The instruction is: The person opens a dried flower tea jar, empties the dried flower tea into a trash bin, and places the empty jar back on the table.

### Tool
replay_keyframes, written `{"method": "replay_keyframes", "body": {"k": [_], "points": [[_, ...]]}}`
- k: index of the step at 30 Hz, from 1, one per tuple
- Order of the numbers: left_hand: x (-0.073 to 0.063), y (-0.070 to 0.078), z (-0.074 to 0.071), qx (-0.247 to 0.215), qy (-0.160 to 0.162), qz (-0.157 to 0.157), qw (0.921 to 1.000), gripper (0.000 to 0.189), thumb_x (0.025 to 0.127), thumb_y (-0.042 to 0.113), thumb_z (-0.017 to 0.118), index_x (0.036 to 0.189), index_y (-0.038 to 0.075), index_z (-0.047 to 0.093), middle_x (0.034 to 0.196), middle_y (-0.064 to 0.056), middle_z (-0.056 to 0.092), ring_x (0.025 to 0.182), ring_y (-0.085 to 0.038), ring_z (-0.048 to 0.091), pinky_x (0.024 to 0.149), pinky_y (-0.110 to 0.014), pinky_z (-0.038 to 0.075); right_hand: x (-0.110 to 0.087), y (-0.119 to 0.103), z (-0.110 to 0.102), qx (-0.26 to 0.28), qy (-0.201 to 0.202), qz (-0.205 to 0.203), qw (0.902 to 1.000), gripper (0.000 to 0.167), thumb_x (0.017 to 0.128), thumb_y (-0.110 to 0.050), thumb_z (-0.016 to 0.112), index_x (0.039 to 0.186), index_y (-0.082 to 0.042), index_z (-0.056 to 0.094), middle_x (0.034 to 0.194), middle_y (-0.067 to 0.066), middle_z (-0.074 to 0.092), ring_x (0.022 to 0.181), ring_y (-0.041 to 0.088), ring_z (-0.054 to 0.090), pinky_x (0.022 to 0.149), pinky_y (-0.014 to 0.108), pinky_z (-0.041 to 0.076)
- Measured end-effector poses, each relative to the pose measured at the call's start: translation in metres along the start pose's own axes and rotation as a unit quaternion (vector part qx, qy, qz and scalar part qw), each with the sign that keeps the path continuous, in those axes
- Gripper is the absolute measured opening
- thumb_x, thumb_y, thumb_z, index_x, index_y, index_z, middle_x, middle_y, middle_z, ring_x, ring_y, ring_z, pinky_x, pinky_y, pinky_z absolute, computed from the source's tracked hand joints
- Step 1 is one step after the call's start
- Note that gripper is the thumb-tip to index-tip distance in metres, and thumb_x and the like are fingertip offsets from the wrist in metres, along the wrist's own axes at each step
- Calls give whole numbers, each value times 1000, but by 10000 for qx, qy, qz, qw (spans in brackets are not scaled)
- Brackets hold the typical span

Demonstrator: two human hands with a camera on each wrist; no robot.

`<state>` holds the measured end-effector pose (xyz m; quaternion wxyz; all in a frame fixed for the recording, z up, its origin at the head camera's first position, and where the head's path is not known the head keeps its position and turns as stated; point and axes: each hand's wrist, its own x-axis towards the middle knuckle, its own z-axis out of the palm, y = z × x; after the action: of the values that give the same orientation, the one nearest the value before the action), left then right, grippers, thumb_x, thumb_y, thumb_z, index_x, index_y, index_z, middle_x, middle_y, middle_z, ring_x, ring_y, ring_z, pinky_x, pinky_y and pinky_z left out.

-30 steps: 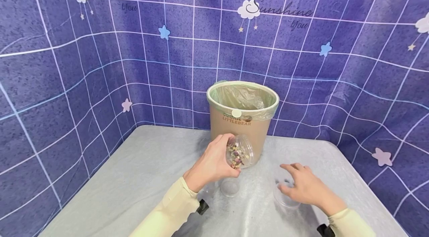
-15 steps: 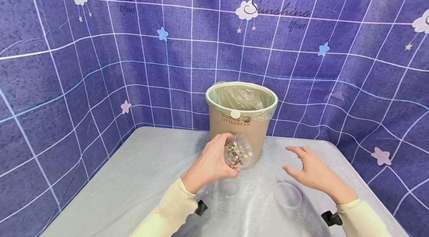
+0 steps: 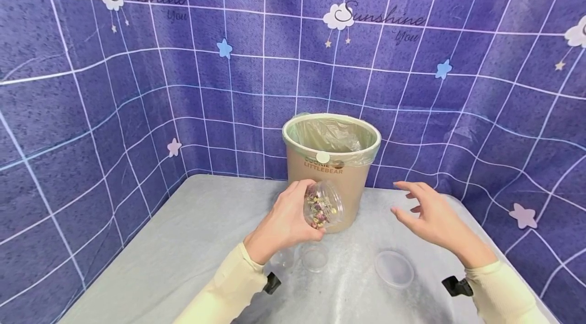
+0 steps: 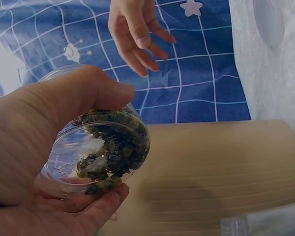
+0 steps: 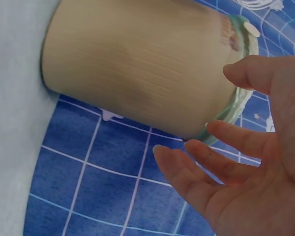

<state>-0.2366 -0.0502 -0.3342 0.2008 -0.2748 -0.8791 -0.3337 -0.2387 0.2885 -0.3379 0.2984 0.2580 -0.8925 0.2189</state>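
In the head view my left hand [image 3: 286, 217] grips a clear plastic jar [image 3: 330, 204], tilted on its side in front of the bin. Dried flowers [image 3: 319, 214], pinkish and yellowish, lie in the jar; the left wrist view shows thumb and fingers around its wall. My right hand [image 3: 432, 217] hovers over the right of the table, fingers spread and holding nothing. Below it a round clear lid [image 3: 394, 268] lies flat. The right wrist view also has the right hand [image 5: 246, 152] bare, with the bin beyond it.
A beige bin [image 3: 329, 174] with a plastic liner [image 3: 331, 133] stands at the back of the grey table [image 3: 206, 242]. Just below the left hand are a small clear round container [image 3: 314, 257] and another clear piece [image 3: 282, 259]. A patterned curtain [image 3: 256, 75] hangs behind.
My right hand has left the round lid, rising up and to the right with its fingers spread. The left hand keeps the tilted jar almost in place, shifting slightly left.
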Motion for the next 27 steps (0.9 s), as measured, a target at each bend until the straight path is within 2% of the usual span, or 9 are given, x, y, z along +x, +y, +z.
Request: {"method": "replay_keyframes", "body": {"k": [6, 11, 18, 23, 25, 27], "points": [[-1, 5, -5, -2, 35, 49, 10000, 88, 56, 26, 96, 133, 13, 55, 121, -2, 63, 109, -22, 62, 96, -40, 52, 12, -4, -9, -13, 242, -113, 9996, 50, 84, -12, 81, 131, -3, 64, 114, 14, 69, 96, 28, 69, 71, 39, 62], [-1, 8, -10, 10, 135, 134, 9998, 88, 56, 27, 96, 132, 13, 55, 120, -2, 63, 110, -21, 62, 96, -40, 52, 25, -10, -19, -65, 281, -132, 9995, 48, 88, -13, 80, 132, -4, 65, 117, 15, 68, 99, 29, 69, 74, 41, 62], [-1, 12, -19, 24, 232, 240, 9994, 89, 56, 26, 96, 133, 10, 55, 121, -4, 63, 112, -23, 62, 98, -41, 52, 43, -14, -31, -45, 529, -377, 9979, 44, 88, -9, 80, 130, -6, 67, 117, 12, 69, 98, 27, 70, 74, 31, 61], [2, 13, -27, 35, 269, 307, 9992, 90, 58, 25, 96, 135, 7, 55, 124, -7, 62, 116, -24, 61, 100, -41, 52, 58, -14, -32, -70, 626, -633, 9960, 42, 88, -7, 79, 128, -4, 68, 118, 13, 70, 104, 30, 69, 80, 21, 57], [4, 14, -29, 38, 303, 332, 9990, 89, 58, 25, 96, 135, 7, 55, 123, -6, 62, 115, -23, 60, 99, -41, 52, 64, -14, -32, -87, 622, -696, 9956, 41, 88, -6, 79, 127, -4, 68, 120, 13, 70, 105, 30, 70, 81, 22, 58], [5, 15, -32, 58, 333, 349, 9988, 89, 57, 26, 96, 134, 7, 56, 122, -6, 62, 114, -22, 60, 99, -40, 52, 70, -14, -32, -109, 618, -785, 9949, 40, 88, -6, 78, 127, -3, 68, 121, 13, 70, 106, 30, 70, 81, 30, 60]]}}
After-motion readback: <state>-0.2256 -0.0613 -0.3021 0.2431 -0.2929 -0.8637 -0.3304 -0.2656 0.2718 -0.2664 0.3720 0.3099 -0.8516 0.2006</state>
